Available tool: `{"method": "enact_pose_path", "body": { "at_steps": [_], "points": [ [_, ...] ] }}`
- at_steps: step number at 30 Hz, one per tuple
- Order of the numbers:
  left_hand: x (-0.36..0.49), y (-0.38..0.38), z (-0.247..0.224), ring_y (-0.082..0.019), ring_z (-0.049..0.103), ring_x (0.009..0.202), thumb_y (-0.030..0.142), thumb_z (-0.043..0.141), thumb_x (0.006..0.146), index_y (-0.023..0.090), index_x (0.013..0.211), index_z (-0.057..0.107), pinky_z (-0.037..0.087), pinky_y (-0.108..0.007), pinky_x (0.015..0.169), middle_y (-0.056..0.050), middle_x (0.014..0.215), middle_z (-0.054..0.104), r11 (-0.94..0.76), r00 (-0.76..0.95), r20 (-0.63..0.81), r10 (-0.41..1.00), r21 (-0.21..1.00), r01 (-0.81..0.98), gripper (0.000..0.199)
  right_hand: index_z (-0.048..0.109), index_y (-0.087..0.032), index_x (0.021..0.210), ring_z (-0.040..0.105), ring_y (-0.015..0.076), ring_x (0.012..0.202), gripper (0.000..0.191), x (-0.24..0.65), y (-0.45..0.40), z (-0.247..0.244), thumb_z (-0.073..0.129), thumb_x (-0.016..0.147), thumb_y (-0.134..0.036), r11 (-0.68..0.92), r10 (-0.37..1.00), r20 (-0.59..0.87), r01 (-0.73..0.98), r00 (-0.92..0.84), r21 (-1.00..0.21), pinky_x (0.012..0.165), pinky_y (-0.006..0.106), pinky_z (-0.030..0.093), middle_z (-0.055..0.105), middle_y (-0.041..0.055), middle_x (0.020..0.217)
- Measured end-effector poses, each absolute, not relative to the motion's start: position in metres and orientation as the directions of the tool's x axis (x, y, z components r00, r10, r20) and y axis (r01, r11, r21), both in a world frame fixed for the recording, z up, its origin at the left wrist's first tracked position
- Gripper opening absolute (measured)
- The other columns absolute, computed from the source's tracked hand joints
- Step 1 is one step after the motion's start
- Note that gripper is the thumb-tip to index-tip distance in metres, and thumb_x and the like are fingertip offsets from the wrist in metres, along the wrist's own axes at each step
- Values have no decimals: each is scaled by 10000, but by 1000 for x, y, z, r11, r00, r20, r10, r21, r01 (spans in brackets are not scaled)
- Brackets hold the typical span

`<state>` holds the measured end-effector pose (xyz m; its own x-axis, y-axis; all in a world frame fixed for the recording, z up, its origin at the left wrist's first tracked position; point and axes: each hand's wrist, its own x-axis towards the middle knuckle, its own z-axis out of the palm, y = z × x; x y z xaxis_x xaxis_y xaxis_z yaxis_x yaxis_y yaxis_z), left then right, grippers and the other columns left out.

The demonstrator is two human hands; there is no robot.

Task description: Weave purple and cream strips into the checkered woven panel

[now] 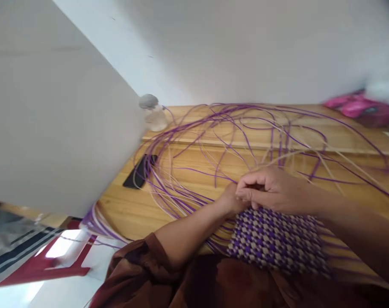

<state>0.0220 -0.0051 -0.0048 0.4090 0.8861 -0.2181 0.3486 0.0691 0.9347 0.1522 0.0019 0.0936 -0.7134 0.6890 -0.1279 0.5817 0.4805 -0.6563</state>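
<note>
A purple and beige woven piece (274, 239) of thin cords lies close against my body at the table's near edge. My left hand (233, 199) is at its upper left corner, fingers curled on the weave and mostly covered by the other hand. Over that same corner my right hand (274, 188) has thumb and fingertips pinched together; what is between them is too small to make out. Long loose purple cords (169, 132) and beige ones spread from the weave over the table in loops.
The wooden table (117, 209) has a raised ledge along the wall. A black phone (135, 175) lies under the cords at left, near a lidded clear jar (156, 117). A pink bundle (361, 107) sits at the far right. A red and white chair-like object (66, 252) stands lower left.
</note>
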Motion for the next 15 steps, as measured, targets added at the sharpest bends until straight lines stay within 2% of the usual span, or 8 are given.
{"method": "enact_pose_path", "body": {
  "at_steps": [2,5,7,10,15],
  "points": [
    [22,-5,-7,-140,560,678,375,728,700,133,784,681,454,-252,638,-20,711,642,123,460,-219,860,965,229,260,673,-178,786,552,119,601,336,184,-15,84,490,914,-428,348,816,-140,670,-561,-656,572,239,371,636,1,650],
    [21,-6,-7,-100,496,598,350,778,646,133,758,655,387,-228,578,7,661,597,205,502,-240,831,971,124,274,682,-191,888,606,150,722,277,220,-37,63,496,922,-394,256,924,-69,741,-377,-620,662,259,431,693,26,803],
    [20,-7,-5,-96,496,597,337,800,626,133,754,646,378,-224,583,8,655,593,263,516,-262,816,962,73,286,683,-200,1003,636,175,865,253,231,-46,49,499,930,-356,319,933,59,739,-356,-593,781,281,459,713,46,960],
    [20,-9,-3,-91,504,604,319,834,594,134,763,641,379,-224,603,10,672,599,339,537,-285,794,941,-1,316,666,-209,1138,620,180,1035,281,235,-45,34,471,947,-277,475,878,224,704,-424,-528,930,297,440,688,55,1119],
    [21,-11,-7,-106,543,647,297,869,546,133,785,665,400,-245,644,-2,731,633,373,511,-294,808,926,-57,354,644,-187,1203,577,182,1056,327,229,-27,22,422,964,-210,597,802,295,684,-519,-419,959,322,427,657,78,1112]
  ]
}}
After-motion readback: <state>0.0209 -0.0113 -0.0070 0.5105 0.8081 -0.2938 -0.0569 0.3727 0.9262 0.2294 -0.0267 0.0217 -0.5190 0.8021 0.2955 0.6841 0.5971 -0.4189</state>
